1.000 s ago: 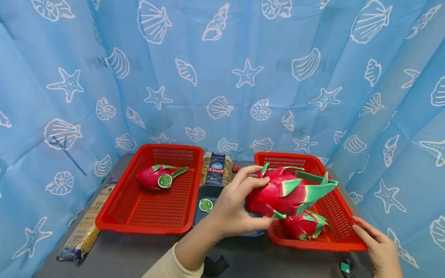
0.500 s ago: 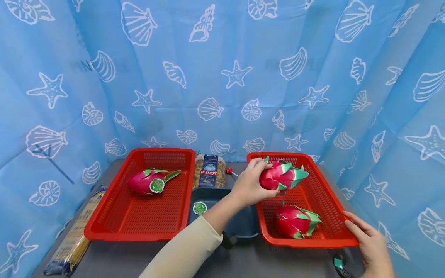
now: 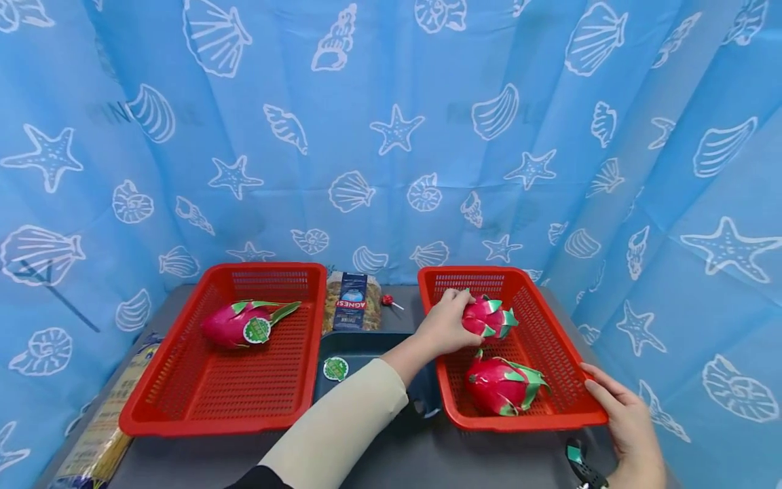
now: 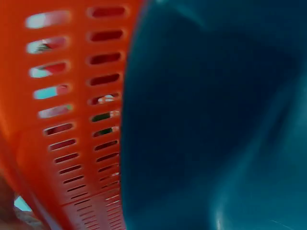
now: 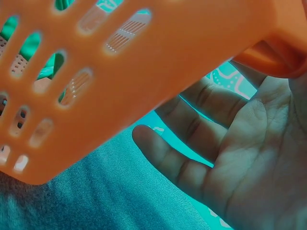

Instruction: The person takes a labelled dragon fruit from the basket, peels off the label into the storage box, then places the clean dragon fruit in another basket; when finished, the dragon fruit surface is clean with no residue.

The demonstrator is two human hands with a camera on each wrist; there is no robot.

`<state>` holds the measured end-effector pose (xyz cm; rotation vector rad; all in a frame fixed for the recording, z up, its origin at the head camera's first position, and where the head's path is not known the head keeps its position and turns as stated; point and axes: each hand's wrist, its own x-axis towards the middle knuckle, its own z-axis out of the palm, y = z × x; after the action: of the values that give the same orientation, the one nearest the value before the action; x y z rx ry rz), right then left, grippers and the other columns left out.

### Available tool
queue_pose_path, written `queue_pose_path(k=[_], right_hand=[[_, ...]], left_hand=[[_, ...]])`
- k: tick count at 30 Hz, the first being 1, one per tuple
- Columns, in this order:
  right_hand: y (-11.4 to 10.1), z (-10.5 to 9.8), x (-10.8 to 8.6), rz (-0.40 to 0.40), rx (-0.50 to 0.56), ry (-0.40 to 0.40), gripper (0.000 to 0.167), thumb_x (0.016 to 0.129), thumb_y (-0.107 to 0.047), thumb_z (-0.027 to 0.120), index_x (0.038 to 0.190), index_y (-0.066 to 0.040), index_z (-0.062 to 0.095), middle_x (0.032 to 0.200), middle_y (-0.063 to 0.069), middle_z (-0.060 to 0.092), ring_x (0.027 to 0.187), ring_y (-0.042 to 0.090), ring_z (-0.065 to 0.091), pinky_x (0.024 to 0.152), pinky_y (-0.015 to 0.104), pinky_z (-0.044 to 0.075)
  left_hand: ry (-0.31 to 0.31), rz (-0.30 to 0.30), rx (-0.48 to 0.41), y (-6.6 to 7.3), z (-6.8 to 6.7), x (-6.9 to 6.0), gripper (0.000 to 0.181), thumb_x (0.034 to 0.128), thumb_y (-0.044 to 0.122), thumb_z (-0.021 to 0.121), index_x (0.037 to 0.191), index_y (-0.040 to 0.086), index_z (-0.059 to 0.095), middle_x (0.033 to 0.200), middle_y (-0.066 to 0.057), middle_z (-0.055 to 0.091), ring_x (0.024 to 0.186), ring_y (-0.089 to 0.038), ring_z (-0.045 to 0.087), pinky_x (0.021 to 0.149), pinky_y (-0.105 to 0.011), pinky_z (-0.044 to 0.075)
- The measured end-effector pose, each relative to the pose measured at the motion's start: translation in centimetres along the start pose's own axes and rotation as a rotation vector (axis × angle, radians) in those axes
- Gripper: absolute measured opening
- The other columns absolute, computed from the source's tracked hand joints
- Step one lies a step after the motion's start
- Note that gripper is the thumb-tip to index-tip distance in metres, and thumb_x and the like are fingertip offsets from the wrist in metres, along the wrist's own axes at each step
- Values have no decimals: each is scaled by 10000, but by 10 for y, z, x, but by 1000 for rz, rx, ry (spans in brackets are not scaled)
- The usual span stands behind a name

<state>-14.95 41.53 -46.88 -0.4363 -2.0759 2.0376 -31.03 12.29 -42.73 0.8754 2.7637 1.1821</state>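
My left hand [image 3: 449, 324] holds a pink dragon fruit [image 3: 489, 318] with green-tipped scales inside the right red basket [image 3: 451, 401], toward its back. A second dragon fruit [image 3: 504, 386] lies in the front of that basket. At the basket's right front corner, my right hand [image 3: 623, 414] grips the rim; in the right wrist view its lower fingers [image 5: 192, 129] stand apart from the orange-looking basket wall [image 5: 158, 62]. The left wrist view shows the basket's slotted side [image 4: 72, 167] beside a dark tray, the held fruit mostly hidden.
The left red basket [image 3: 214, 428] holds another dragon fruit [image 3: 235, 324] with a green sticker. Between the baskets are a dark tray [image 3: 360, 343], a pasta bag [image 3: 352, 302] and a red lollipop [image 3: 388, 299]. A spaghetti pack [image 3: 113, 421] lies far left.
My left hand has carried the dragon fruit away from me and down into the right basket. My right hand keeps its place at the rim. The head view has shifted to the right.
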Motion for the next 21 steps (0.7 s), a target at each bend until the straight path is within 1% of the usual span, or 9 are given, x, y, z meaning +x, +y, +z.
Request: queue_pose_path(k=[2, 6, 10, 14, 16, 18, 21], right_hand=[[0, 1, 0, 4, -4, 12, 284, 1021, -250, 658, 979, -519, 742, 900, -209, 715, 719, 81, 736, 634, 222, 584], [0, 2, 0, 12, -17, 31, 277, 1017, -268, 662, 956, -528, 733, 893, -221, 705, 713, 76, 735, 637, 215, 582], [0, 4, 1, 12, -16, 34, 267, 1014, -277, 665, 963, -530, 730, 897, -230, 697, 719, 74, 733, 639, 219, 584], [2, 3, 2, -2, -5, 13, 260, 1017, -264, 663, 1011, -512, 736, 918, -233, 694, 747, 69, 732, 644, 231, 589], [3, 3, 2, -7, -5, 4, 258, 1020, -261, 659, 1023, -507, 735, 926, -238, 691, 761, 64, 730, 646, 237, 591], [3, 2, 1, -11, -2, 2, 255, 1021, -257, 658, 1026, -499, 737, 929, -234, 693, 765, 67, 731, 647, 241, 592], [3, 1, 0, -14, -6, 2, 253, 1021, -258, 657, 1034, -498, 737, 931, -239, 689, 768, 64, 729, 646, 236, 590]], left_hand=[[-30, 12, 64, -1, 2, 2, 675, 778, 324, 905, 1338, 188, 554, 1304, -16, 522, 1041, -102, 576, 776, -237, 563], [-85, 34, 149, 0, 4, 4, 667, 788, 339, 898, 1335, 195, 546, 1272, -17, 525, 995, -90, 579, 772, -226, 562], [-132, 19, 215, 2, 4, 3, 682, 784, 331, 902, 1338, 204, 524, 1249, -10, 519, 992, -87, 579, 774, -230, 569], [-219, 14, 359, 7, 4, 2, 675, 781, 321, 903, 1322, 196, 519, 1211, -22, 541, 987, -108, 587, 784, -243, 570], [-255, 23, 424, 9, 5, 1, 656, 786, 319, 900, 1305, 194, 520, 1194, -29, 553, 985, -118, 590, 788, -249, 567], [-270, 26, 444, 11, 5, -1, 666, 789, 320, 898, 1322, 195, 519, 1196, -32, 556, 986, -123, 590, 787, -251, 568], [-271, 12, 434, 12, 5, -4, 677, 792, 318, 896, 1344, 206, 522, 1205, -27, 555, 997, -123, 584, 779, -254, 576]])
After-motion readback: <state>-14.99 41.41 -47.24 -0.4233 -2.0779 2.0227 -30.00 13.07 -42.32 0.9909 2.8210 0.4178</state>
